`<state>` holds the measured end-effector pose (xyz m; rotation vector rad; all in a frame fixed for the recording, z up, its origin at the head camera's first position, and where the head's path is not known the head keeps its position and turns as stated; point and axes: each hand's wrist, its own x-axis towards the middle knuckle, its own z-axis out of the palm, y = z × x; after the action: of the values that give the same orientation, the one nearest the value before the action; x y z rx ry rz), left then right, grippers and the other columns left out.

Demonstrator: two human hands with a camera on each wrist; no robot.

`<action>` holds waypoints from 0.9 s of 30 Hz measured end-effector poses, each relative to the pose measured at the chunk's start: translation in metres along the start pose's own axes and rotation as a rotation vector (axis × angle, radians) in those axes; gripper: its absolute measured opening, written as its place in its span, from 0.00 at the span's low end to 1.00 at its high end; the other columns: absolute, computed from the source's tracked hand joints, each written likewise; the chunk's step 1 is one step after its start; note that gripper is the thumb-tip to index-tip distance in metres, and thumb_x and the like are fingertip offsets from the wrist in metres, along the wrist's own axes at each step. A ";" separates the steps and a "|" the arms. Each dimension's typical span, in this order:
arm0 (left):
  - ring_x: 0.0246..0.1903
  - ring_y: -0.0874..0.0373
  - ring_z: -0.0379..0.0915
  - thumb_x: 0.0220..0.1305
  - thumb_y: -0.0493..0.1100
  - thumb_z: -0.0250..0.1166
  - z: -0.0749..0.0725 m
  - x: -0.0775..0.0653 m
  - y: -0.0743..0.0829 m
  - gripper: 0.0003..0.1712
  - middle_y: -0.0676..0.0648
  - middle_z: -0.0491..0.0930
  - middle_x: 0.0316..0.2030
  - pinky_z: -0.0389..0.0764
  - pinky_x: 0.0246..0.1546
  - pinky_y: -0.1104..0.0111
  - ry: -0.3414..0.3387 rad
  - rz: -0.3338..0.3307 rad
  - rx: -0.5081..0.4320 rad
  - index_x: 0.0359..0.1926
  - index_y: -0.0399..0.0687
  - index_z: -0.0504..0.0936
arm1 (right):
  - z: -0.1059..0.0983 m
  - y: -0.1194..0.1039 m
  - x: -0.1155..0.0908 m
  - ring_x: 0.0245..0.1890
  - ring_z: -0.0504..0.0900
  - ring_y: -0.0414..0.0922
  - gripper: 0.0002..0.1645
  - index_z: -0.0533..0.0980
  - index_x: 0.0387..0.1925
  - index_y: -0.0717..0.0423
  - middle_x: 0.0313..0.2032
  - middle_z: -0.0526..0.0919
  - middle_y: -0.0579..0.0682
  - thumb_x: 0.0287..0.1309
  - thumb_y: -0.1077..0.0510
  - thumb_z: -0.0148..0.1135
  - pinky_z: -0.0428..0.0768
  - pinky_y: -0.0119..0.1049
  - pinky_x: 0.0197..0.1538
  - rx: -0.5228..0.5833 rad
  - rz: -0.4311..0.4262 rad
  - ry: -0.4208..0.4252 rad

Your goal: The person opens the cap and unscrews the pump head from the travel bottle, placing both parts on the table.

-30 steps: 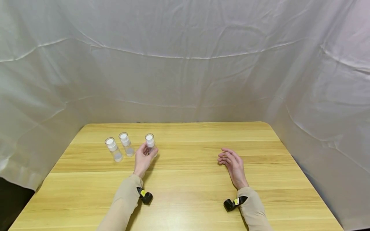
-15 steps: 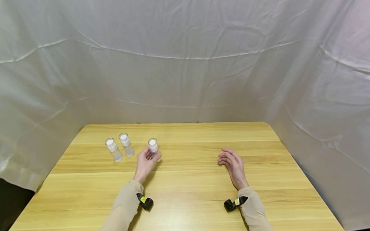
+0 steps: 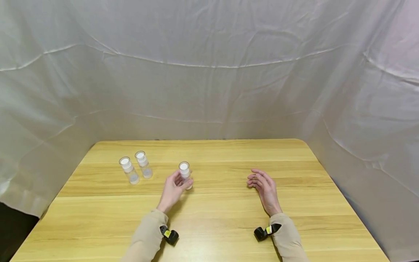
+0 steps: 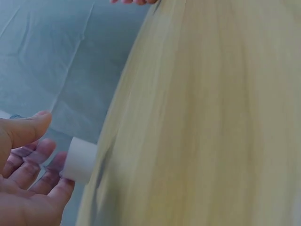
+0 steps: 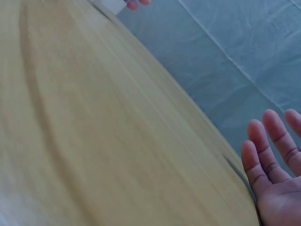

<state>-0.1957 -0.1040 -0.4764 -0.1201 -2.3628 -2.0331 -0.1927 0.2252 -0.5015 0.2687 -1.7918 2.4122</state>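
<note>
My left hand [image 3: 171,193] grips a small clear bottle [image 3: 184,171] with a white top, left of the table's middle. Thumb and fingers wrap its lower body, and it stands nearly upright. In the left wrist view the bottle's white base [image 4: 80,160] is close to the wood; whether it touches I cannot tell. Two similar bottles, an outer one [image 3: 128,166] and an inner one [image 3: 142,160], stand farther left. My right hand [image 3: 266,192] lies on its side at the right, its fingers loosely bent and holding nothing; the right wrist view shows its fingers [image 5: 268,150] apart.
The wood-grain table [image 3: 222,218] has rounded far corners. Grey-white cloth [image 3: 209,91] hangs behind it and along both sides. A small black camera sits on each sleeve, a left camera [image 3: 171,237] and a right camera [image 3: 260,234].
My left hand has carried the bottle to the right and toward me, away from the two others. Those two bottles and my right hand have kept their places.
</note>
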 end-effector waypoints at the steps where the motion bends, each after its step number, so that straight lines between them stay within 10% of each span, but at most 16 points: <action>1: 0.61 0.38 0.77 0.60 0.28 0.67 0.002 -0.001 0.001 0.28 0.33 0.79 0.60 0.76 0.68 0.52 -0.012 0.001 0.000 0.63 0.32 0.74 | 0.000 0.000 0.000 0.38 0.86 0.43 0.29 0.62 0.63 0.81 0.39 0.86 0.49 0.78 0.56 0.46 0.88 0.34 0.42 0.000 0.001 0.000; 27: 0.59 0.35 0.78 0.59 0.31 0.70 0.036 -0.018 0.006 0.30 0.30 0.80 0.57 0.77 0.66 0.47 -0.355 0.084 0.093 0.62 0.30 0.73 | 0.000 0.002 0.002 0.37 0.86 0.43 0.28 0.63 0.63 0.80 0.39 0.86 0.49 0.77 0.56 0.48 0.88 0.34 0.43 -0.011 -0.002 -0.003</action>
<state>-0.1758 -0.0687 -0.4766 -0.6151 -2.5899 -2.0001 -0.1950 0.2249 -0.5031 0.2734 -1.8045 2.4020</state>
